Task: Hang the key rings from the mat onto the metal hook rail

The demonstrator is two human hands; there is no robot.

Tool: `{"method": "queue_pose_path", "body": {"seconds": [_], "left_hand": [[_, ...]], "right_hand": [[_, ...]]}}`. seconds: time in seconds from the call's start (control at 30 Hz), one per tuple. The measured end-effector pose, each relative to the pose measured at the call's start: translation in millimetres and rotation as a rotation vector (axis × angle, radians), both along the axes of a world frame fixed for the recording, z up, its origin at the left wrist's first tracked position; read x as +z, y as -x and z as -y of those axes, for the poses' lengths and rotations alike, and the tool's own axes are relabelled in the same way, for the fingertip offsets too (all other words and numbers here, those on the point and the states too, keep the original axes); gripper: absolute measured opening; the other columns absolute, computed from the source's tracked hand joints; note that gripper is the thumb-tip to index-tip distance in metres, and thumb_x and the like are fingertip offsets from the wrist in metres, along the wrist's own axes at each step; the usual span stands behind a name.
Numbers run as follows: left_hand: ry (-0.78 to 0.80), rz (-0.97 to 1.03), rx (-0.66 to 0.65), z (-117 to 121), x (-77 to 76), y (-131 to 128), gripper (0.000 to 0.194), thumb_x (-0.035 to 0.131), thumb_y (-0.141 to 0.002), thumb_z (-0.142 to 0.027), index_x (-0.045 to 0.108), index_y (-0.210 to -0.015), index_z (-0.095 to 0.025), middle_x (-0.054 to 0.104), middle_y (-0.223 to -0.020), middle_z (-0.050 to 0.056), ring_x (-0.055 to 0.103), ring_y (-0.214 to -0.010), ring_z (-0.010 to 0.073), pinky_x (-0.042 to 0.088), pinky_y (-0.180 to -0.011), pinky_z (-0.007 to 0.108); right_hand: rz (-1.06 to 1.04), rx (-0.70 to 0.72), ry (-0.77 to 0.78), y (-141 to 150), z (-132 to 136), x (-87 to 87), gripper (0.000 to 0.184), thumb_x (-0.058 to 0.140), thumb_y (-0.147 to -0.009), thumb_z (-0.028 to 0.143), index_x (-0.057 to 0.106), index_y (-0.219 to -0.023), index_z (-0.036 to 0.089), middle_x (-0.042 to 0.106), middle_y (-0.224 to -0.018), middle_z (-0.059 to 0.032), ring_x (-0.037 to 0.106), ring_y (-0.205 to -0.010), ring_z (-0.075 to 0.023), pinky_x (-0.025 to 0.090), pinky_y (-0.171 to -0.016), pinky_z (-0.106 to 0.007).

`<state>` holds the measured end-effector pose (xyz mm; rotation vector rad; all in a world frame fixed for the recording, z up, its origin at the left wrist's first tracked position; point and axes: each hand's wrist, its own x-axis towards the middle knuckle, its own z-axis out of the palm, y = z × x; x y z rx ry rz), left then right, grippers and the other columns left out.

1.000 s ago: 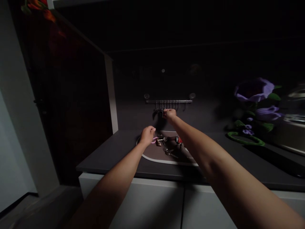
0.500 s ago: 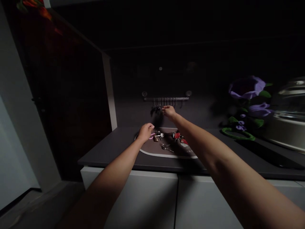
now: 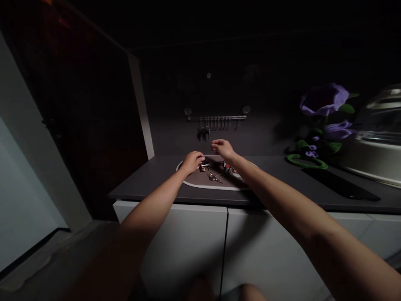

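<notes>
My left hand [image 3: 191, 162] is low over the left part of an oval mat [image 3: 203, 185] with a white rim. Its fingers are curled together beside a small bunch of keys [image 3: 206, 165] and a bit of pink; whether it grips anything is hidden. My right hand [image 3: 223, 149] hovers above the back of the mat, thumb and fingers pinched; anything between them is too small to make out. Above it, a clear rail [image 3: 219, 118] with several hooks is fixed to the wall, and dark keys [image 3: 204, 133] hang at its left end. Another key bunch [image 3: 215, 178] lies near the mat's front.
Red items [image 3: 229, 167] lie on the mat, partly behind my right forearm. To the right on the dark counter [image 3: 138, 179] are purple knitted flowers [image 3: 326, 100] with a green ring base, a flat black object [image 3: 341, 184] and a large cream-and-clear container [image 3: 379, 154].
My right hand has come down and away from the hooks toward the mat. My left hand has shifted slightly closer to the keys beside it. The camera view has tilted.
</notes>
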<state>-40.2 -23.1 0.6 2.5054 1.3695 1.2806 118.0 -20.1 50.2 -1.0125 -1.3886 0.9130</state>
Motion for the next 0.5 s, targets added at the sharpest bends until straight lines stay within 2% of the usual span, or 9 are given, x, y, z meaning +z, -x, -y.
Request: {"method": "queue_pose_path", "body": {"seconds": [0.1,0.23,0.37,0.5], "left_hand": [[-0.015,-0.053,0.012,1,0.2,-1,0.017,0.051,-0.081,-0.023,0.066,-0.081,-0.017,0.063,-0.079,0.004,0.055,-0.078,0.0142,0.041,-0.074,0.025],[-0.023,-0.107,0.018,1,0.2,-2,0.019,0.05,-0.081,-0.025,0.067,-0.081,-0.017,0.063,-0.081,0.004,0.055,-0.079,0.0147,0.041,-0.075,0.026],[-0.02,-0.146,0.013,0,-0.8,-1,0.019,0.052,-0.081,-0.027,0.068,-0.08,-0.017,0.064,-0.081,0.004,0.055,-0.079,0.0146,0.041,-0.075,0.026],[-0.012,-0.199,-0.002,-4,-3.2,-1,0.016,0.056,-0.078,-0.027,0.069,-0.081,-0.018,0.064,-0.081,0.004,0.056,-0.081,0.0149,0.041,-0.076,0.026]], "right_hand": [[0.114,-0.008,-0.025,-7,1,-21.5,0.011,0.053,-0.075,0.01,0.056,-0.085,0.014,0.061,-0.077,-0.003,0.054,-0.063,-0.0074,0.043,-0.058,-0.019],[0.384,-0.074,-0.159,-15,-3,-40.6,0.014,0.053,-0.077,0.014,0.058,-0.09,0.013,0.065,-0.081,-0.0046,0.058,-0.073,-0.0106,0.045,-0.071,-0.025],[0.715,-0.144,-0.284,-19,-3,-43.6,0.017,0.054,-0.078,0.018,0.062,-0.092,0.014,0.067,-0.089,-0.0069,0.059,-0.084,-0.0151,0.043,-0.081,-0.029],[0.869,-0.158,-0.322,-19,-2,-42.1,0.021,0.052,-0.079,0.017,0.063,-0.096,0.014,0.067,-0.095,-0.0087,0.06,-0.09,-0.0168,0.042,-0.082,-0.028]]}}
